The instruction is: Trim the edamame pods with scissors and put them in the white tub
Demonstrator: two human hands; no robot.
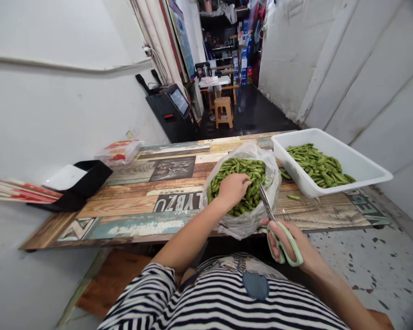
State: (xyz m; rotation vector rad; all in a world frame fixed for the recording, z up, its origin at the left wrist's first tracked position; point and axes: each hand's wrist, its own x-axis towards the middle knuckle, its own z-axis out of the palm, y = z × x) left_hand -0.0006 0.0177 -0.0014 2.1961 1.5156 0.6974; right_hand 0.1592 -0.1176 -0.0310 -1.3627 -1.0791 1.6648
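Reaching with the left hand into slender green bean pods within a crumpled translucent plastic bag; fingers curled, cannot tell whether pinching any. Right of that grip, clasping metal scissors with pale-green handles in the right hand. Probably light, firm, slightly slippery; best held mid-pod.

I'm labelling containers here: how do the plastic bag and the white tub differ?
The plastic bag is thin, crumpled and translucent; the white tub is stiff and opaque. The bag looks roundish, the tub rectangular. Both hold green pods.
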